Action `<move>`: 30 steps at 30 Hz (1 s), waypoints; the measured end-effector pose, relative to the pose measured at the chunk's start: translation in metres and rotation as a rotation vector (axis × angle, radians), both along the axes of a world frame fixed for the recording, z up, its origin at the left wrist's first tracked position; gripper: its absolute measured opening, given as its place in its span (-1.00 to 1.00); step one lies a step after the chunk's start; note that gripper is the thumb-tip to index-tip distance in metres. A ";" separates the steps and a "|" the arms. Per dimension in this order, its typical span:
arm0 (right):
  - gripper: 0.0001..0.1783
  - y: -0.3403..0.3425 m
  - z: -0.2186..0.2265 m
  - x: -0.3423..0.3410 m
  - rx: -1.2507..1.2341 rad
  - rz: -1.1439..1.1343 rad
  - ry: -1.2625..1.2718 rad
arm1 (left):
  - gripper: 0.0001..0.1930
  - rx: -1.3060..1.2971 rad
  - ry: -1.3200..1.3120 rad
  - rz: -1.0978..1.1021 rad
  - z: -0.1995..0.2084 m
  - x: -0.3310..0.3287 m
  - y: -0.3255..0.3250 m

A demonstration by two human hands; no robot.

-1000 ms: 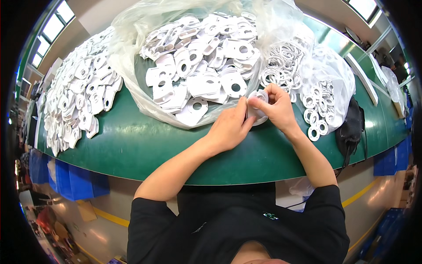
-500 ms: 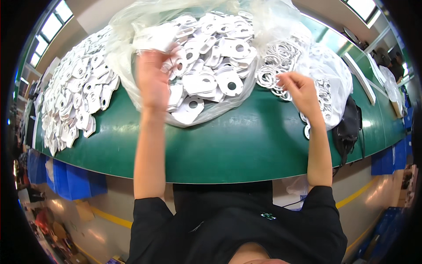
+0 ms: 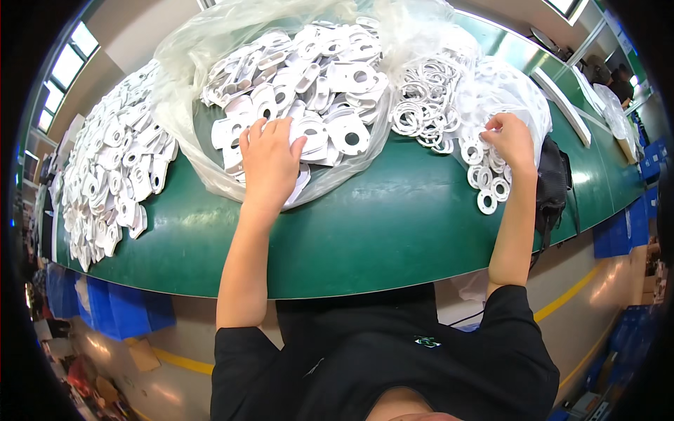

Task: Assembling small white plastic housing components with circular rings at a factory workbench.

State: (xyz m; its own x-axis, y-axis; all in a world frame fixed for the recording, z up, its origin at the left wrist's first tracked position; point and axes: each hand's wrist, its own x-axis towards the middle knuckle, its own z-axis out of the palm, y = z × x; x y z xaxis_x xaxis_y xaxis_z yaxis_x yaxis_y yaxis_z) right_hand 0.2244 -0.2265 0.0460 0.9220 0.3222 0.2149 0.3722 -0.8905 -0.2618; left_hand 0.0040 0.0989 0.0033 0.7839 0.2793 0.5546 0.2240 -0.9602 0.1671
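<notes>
My left hand (image 3: 270, 165) rests palm down, fingers stretched out, on white flat plastic parts with round holes (image 3: 347, 133) at the near side of an open clear plastic bag (image 3: 184, 151). No part shows gripped in it. On the right, thumb and fingers of my right hand (image 3: 512, 140) are pinched together over the small white rings (image 3: 486, 202). Whether a ring is between those fingertips is too small to make out. Larger white rings (image 3: 421, 105) lie heaped between the two hands, farther back.
Another heap of white holed parts (image 3: 116, 165) covers the left of the green table (image 3: 351, 245). A translucent bag (image 3: 509, 88) lies behind my right hand. Beside my right forearm sits a black bag (image 3: 553, 179). A long white strip (image 3: 562, 105) lies farther right. Blue bins (image 3: 130, 309) stand below the table edge.
My left hand has come down from the back of the bag to its near side, fingers now stretched out. My right hand has shifted right, from the larger rings to the smaller ones.
</notes>
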 end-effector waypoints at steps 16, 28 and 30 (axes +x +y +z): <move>-0.87 0.047 0.017 -0.041 0.770 0.417 -0.144 | -0.70 -1.818 -0.030 -0.551 0.006 0.012 -0.070; -0.77 0.094 -0.020 -0.085 0.779 0.810 0.040 | -0.65 -2.117 0.037 -0.576 -0.001 0.011 -0.082; -0.76 0.093 -0.025 -0.072 0.738 0.700 -0.068 | -0.66 -2.019 0.106 -0.577 -0.001 0.012 -0.079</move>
